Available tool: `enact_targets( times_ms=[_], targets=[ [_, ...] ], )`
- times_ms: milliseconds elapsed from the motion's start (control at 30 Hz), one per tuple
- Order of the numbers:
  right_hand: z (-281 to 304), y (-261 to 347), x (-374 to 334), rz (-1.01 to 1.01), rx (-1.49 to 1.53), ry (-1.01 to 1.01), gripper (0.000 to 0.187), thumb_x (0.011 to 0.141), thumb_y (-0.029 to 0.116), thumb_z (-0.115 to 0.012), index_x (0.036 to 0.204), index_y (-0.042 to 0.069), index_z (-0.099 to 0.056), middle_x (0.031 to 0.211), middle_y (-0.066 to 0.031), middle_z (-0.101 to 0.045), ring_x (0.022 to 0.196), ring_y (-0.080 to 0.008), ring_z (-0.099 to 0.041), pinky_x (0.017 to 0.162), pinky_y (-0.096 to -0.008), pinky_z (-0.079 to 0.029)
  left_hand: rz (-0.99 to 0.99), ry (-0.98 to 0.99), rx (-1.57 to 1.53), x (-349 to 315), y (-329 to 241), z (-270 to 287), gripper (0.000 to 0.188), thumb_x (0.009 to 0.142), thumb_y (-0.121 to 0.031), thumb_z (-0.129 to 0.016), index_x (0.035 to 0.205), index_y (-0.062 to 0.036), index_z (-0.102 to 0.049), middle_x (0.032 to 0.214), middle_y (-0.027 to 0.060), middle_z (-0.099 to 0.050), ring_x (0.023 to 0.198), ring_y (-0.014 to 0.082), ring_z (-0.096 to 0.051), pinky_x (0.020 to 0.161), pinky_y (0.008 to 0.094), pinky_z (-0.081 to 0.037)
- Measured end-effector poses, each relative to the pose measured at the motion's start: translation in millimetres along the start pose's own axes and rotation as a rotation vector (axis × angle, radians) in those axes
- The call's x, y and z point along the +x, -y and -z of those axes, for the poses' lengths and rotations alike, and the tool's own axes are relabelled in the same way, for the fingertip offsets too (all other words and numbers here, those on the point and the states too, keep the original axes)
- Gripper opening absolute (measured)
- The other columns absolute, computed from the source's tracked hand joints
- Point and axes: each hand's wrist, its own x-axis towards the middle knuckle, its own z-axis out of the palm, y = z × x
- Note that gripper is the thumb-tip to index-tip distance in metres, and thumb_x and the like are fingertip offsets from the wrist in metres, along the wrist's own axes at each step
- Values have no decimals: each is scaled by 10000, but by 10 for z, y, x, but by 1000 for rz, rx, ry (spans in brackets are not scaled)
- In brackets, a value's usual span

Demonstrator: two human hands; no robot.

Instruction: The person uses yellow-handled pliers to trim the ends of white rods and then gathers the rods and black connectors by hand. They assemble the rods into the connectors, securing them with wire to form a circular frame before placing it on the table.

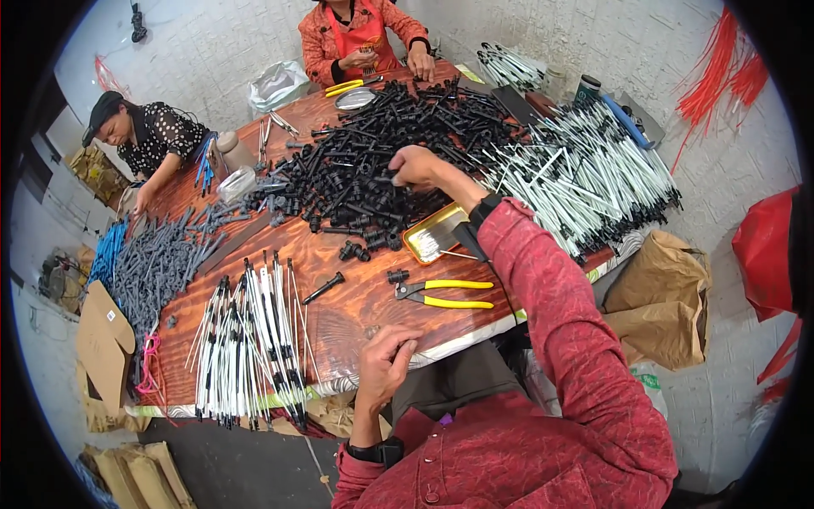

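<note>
My right hand (pixel 415 167) reaches out to the heap of black plastic parts (pixel 365 161) in the middle of the table, its fingers curled down at the heap. Whatever may be in those fingers is hidden. Close to the near table edge rests my left hand (pixel 388 360), the fingers bent in and the thumb lying along them. I cannot make out what it holds, if anything. Beyond it are a single black rod-shaped part (pixel 324 288), a short black part (pixel 397 276) and cutting pliers with yellow handles (pixel 454 293).
White rods with black ends form a bundle (pixel 254 339) at near left and a large pile (pixel 593 170) at right. Grey plastic parts (pixel 157 263) cover the left side. A yellow-rimmed tin (pixel 421 246) sits near my right forearm. Two people work across the table, one in a red apron (pixel 365 42).
</note>
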Motion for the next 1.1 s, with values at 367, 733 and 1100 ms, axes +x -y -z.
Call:
enact_targets(
  times_ms=[367, 733, 1100],
  targets=[
    [-343, 379, -252, 664, -52, -87, 257, 818, 282, -697, 993, 104, -762, 930, -106, -751, 820, -273, -721, 770, -387, -561, 39, 36, -141, -2, 112, 14, 142, 935, 6, -644, 1052, 4, -724, 1012, 68, -659, 849, 122, -610, 716, 230, -474],
    [-719, 238, -887, 816, -701, -4, 234, 790, 208, -746, 1024, 213, -753, 945, -74, -652, 826, -278, -682, 721, -402, -552, -18, 36, -55, -19, 100, 5, 138, 925, 1, -655, 1045, 5, -723, 993, 83, -669, 861, 139, -624, 735, 244, -485],
    [-635, 298, -1070, 795, -527, -113, 189, 846, 235, -661, 1016, 226, -744, 968, -83, -617, 919, -316, -657, 731, -431, -540, 29, 24, -39, -11, 59, 45, 135, 922, -16, -649, 1031, 13, -723, 980, 105, -692, 878, 172, -650, 766, 274, -507]
  ],
)
